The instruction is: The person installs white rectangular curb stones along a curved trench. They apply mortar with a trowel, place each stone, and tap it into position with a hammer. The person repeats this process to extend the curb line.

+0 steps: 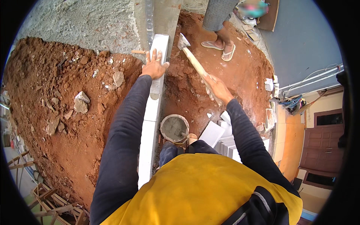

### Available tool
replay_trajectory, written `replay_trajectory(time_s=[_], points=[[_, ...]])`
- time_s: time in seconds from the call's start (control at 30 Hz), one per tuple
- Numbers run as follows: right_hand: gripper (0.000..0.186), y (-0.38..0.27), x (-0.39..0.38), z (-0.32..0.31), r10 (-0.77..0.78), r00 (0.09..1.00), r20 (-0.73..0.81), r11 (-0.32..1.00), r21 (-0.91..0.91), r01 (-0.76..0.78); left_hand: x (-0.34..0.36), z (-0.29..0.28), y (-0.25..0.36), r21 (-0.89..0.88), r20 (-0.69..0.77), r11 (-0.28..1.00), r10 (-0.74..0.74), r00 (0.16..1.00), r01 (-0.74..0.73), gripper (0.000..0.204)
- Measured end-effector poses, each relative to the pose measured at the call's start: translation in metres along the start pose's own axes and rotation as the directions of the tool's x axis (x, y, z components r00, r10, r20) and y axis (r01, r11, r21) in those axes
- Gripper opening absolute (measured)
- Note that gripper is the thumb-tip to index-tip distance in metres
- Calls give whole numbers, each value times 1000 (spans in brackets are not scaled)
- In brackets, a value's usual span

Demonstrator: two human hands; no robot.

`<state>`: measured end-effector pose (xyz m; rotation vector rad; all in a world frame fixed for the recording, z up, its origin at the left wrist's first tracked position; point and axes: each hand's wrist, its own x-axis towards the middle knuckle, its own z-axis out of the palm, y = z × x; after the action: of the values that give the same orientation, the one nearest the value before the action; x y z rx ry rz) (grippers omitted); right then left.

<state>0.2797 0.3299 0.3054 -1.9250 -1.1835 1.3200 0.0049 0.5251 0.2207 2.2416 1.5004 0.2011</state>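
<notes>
My left hand (153, 68) lies on the far end of a row of long white lightweight blocks, fingers stretched forward on the farthest block (160, 42). The nearer block (148, 142) continues toward my body. Gripped in my right hand (218, 89) is a hatchet (195, 63) with a pale, crusted wooden handle. Its grey wedge-shaped metal head points up and left, right of the far block and apart from it. A round bucket (162, 128) of wet grey mortar stands right of the row, near my legs.
Loose white blocks (211, 134) are piled right of the bucket. Red soil with stones (80, 103) banks up on the left. A rough grey wall (90, 22) rises ahead. Another person's sandaled feet (227, 52) stand at the far right. Wooden scraps (50, 202) lie lower left.
</notes>
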Motion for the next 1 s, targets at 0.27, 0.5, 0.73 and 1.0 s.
replay_trajectory(time_s=[0.27,0.5,0.73,1.0], points=[[28,352,-225,-8,677,736,-11,736,-15,-677,-157,-3,-89,-792,-519,587,-503,691,-168,50],[28,501,-359,-67,688,576,442,497,-865,71,-428,103,-20,-931,-87,271,-815,572,244,26],[37,473,-290,-45,903,380,198,400,-68,-914,-496,134,36,-806,250,335,-553,794,488,39],[67,498,-266,-19,807,573,-143,590,133,-797,-501,92,11,-666,41,557,-636,770,495,47]])
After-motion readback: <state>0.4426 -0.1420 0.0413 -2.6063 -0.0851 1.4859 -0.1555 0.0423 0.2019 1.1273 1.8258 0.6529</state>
